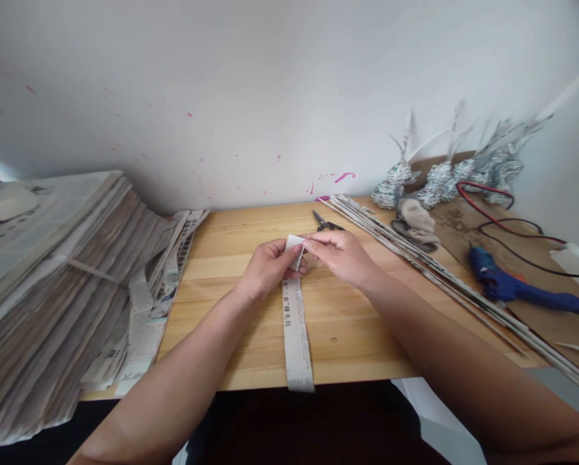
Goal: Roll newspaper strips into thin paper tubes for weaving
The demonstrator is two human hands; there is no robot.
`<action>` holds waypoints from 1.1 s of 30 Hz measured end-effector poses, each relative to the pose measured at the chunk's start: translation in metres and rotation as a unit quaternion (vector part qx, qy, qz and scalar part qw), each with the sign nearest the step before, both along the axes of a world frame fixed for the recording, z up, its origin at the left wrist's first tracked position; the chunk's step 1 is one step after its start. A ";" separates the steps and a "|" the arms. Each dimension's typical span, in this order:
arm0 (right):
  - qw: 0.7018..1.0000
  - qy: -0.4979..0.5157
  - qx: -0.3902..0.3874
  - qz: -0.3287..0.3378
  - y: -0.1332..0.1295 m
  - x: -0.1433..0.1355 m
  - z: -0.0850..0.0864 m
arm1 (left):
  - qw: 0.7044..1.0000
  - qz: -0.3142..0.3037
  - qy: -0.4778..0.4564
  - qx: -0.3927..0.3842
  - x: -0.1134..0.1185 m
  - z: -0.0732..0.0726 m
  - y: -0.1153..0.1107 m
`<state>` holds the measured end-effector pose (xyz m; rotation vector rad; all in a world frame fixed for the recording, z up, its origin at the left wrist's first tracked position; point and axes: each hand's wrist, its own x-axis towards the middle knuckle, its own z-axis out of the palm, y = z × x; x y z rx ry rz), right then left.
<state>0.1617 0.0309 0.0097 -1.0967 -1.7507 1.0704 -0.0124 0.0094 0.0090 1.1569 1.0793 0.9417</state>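
- L hand pinches top end of newspaper strip, thumb on fingers; R hand has its corner, fingertips nearly closed.
- Strip runs down mid worktop, tail just past front edge.
- Risk: thin paper could tear or crease skew if hands pull unevenly; overhanging tail might snag.
- Worktop: light wood planks. Scissors beyond hands, paper sticks + glue gun R, newspaper stack L.
- Room: white wall behind, w/ pink/red splashes.
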 end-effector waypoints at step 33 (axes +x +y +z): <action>0.786 -0.404 0.097 -0.458 0.046 0.104 0.005 | 1.000 -0.010 0.012 0.008 0.002 -0.007 0.001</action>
